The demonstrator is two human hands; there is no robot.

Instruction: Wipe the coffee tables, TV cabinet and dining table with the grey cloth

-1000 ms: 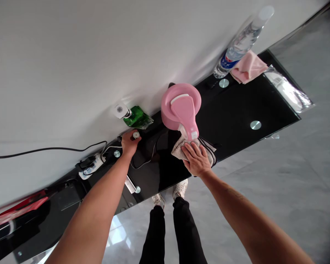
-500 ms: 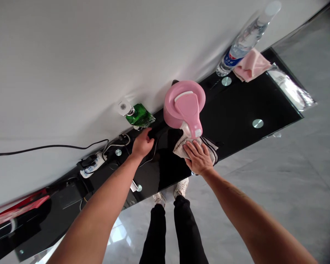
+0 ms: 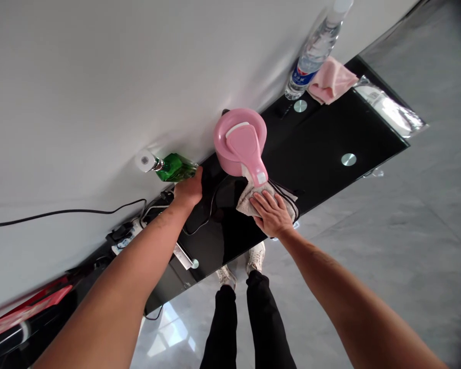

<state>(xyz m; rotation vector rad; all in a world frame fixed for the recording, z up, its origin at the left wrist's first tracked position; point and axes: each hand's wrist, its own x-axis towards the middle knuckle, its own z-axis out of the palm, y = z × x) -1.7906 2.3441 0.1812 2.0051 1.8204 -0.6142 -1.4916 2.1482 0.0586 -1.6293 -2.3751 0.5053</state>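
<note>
Far left, black cable (image 3: pixel 61 211) runs along the wall down to a power strip (image 3: pixel 126 237), mostly behind the left forearm. Left hand (image 3: pixel 188 189) is curled at the base of a green glass bottle (image 3: pixel 174 168) with a silver-and-white cap; fingers are mostly hidden, so can't tell if it's a firm grip. Bottle contents not readable through the green glass. Next right, pink plastic jug (image 3: pixel 236 141) sits near the far edge of the black glass tabletop (image 3: pixel 330 136), lid on, contents hidden. Right hand (image 3: pixel 271 215) is spread flat, pressing a beige cloth (image 3: pixel 248 202) onto the glass, just by the jug's handle end. Far right: clear water bottle (image 3: pixel 313 56) with a blue label, apparently holding water, touching a pink towel (image 3: pixel 332 79); foil packet (image 3: pixel 388 110) lies at the right end.
</note>
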